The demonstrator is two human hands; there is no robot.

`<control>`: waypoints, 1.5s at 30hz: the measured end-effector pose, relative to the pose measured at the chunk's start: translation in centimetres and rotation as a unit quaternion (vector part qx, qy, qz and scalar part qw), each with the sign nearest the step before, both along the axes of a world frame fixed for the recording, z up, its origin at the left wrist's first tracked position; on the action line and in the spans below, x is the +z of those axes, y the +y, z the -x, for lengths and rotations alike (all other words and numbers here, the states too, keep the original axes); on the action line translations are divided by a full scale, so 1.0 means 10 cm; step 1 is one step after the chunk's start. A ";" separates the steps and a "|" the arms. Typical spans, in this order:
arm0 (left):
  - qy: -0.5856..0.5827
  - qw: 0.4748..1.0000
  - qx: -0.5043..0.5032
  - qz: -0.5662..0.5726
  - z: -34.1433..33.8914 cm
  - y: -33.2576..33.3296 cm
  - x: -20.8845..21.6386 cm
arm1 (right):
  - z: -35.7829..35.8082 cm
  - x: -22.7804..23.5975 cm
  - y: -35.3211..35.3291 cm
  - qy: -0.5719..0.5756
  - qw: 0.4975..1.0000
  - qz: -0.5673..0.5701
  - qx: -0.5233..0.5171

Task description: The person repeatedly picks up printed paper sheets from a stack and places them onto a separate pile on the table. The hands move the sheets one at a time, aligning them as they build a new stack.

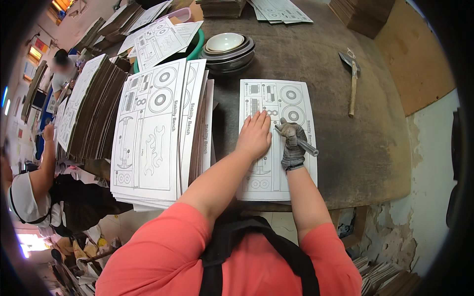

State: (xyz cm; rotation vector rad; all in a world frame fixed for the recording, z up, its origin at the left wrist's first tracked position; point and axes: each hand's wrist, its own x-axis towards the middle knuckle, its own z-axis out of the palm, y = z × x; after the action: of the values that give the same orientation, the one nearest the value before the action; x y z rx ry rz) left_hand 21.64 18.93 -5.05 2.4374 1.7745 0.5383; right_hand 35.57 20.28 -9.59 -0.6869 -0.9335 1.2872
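In front of me on the dark table lies a printed white sheet [251, 148] with line drawings of tools and discs. My left hand [255, 134], bare, rests flat on it with the fingers stretched out. My right hand [293, 143] wears a grey glove and is closed around a dark pen-like tool [309, 148]. The tool's thin tip points at the middle of the sheet, close to my left fingertips; whether it touches the paper I cannot tell. Just left of the sheet, a tall stack of similar printed sheets [143, 133] reaches the table's front edge.
A hammer [354, 84] with a wooden handle lies at the right. Behind the stack are nested bowls [228, 56] and a green tub [197, 43] with sheets across it. More board stacks [98, 103] stand left. A wooden panel [415, 56] borders the right side. Co-workers [37, 192] are at the far left.
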 end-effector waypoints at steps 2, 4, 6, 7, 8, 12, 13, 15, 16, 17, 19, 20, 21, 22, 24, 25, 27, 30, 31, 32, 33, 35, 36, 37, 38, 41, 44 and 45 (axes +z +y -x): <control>-0.006 1.000 -0.006 0.008 0.00 0.02 -0.05 | 0.04 0.01 -0.01 -0.024 0.999 0.024 -0.020; -0.008 1.000 -0.009 0.012 0.00 0.04 -0.04 | 0.11 0.16 -0.09 -0.059 0.996 0.046 -0.045; -0.004 1.000 -0.005 0.015 0.01 0.07 -0.02 | 0.14 0.27 -0.16 -0.117 0.991 0.031 -0.051; -0.007 1.000 -0.005 0.021 -0.01 0.06 -0.02 | 0.12 0.31 -0.19 -0.162 0.985 0.015 -0.049; -0.003 1.000 -0.002 0.026 0.00 0.05 -0.01 | 0.09 0.31 -0.25 -0.205 0.978 -0.001 -0.047; 0.010 0.999 -0.005 0.037 -0.01 0.05 0.01 | -0.01 0.23 -1.12 -0.381 0.923 0.041 -0.031; 0.012 0.999 -0.003 0.039 -0.01 0.04 0.01 | -0.04 0.18 -1.41 -0.439 0.897 0.020 -0.042; 0.026 0.999 -0.004 0.031 -0.01 0.03 0.01 | -0.07 0.38 -1.87 -0.405 0.912 -0.054 -0.029; 0.027 0.999 -0.003 0.029 -0.01 0.03 0.01 | -0.11 0.39 -1.92 -0.387 0.917 -0.093 -0.018; 0.029 0.999 -0.001 0.026 -0.01 0.02 0.00 | -0.15 0.40 -1.96 -0.369 0.920 -0.132 -0.004; 0.031 0.999 -0.003 0.016 -0.01 0.04 -0.01 | -0.17 0.45 -2.04 -0.345 0.932 -0.111 0.029; 0.026 1.000 0.000 0.011 -0.01 0.05 -0.01 | -0.15 0.51 -2.07 -0.152 0.981 0.059 0.103; 0.021 1.000 0.003 0.007 -0.01 0.04 -0.01 | -0.12 0.58 -2.08 0.074 0.966 0.228 0.101; 0.016 1.000 0.007 0.002 -0.02 0.02 -0.01 | -0.12 0.62 -2.02 0.061 0.969 0.225 0.079; -0.030 0.999 0.019 0.022 -0.10 -0.13 0.04 | -0.33 0.38 -1.95 0.022 0.979 0.201 0.020; -0.064 0.995 -0.004 0.075 -0.15 -0.31 0.18 | -0.49 0.19 -1.92 0.002 0.982 0.189 -0.009; -0.044 0.982 -0.069 0.167 -0.25 -0.73 0.48 | -0.68 0.14 -1.90 -0.029 0.989 0.127 -0.065; -0.035 0.982 -0.184 -0.033 -0.24 -1.39 0.28 | -0.81 0.58 -1.87 -0.071 0.988 -0.026 -0.137; 0.010 0.979 -0.198 -0.056 -0.22 -1.45 0.23 | -0.83 0.64 -1.86 -0.078 0.984 -0.052 -0.151; 0.055 0.973 -0.212 -0.078 -0.20 -1.48 0.18 | -0.86 0.70 -1.88 -0.084 0.980 -0.076 -0.165; 0.101 0.963 -0.228 -0.103 -0.19 -1.49 0.20 | -0.88 0.73 -1.89 -0.081 0.978 -0.077 -0.175; 0.123 0.952 -0.269 -0.074 -0.18 -1.53 0.30 | -1.13 0.58 -1.84 -0.079 0.978 -0.107 -0.160; 0.134 0.946 -0.290 -0.061 -0.18 -1.53 0.35 | -1.25 0.49 -1.82 -0.077 0.978 -0.122 -0.151; 0.157 0.941 -0.297 -0.030 -0.19 -1.54 0.53 | -1.30 0.55 -1.78 -0.087 0.976 -0.131 -0.150; 0.147 0.947 -0.284 -0.031 -0.19 -1.54 0.66 | -1.30 0.61 -1.76 -0.084 0.975 -0.139 -0.151; 0.154 0.960 -0.231 -0.025 -0.17 -1.53 1.12 | -1.33 0.76 -1.62 -0.057 0.971 -0.173 -0.153; 0.111 0.975 -0.166 -0.095 0.08 -1.43 1.79 | -1.26 0.98 -1.55 -0.050 0.959 -0.221 -0.169; 0.037 0.980 -0.136 -0.141 0.25 -1.49 1.93 | -1.20 1.10 -1.55 -0.058 0.954 -0.237 -0.174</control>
State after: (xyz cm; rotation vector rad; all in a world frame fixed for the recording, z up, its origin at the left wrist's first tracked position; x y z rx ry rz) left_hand 19.13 4.07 14.25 2.8643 1.4362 0.7212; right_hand 47.58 4.75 1.38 -0.5197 -1.1108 0.6783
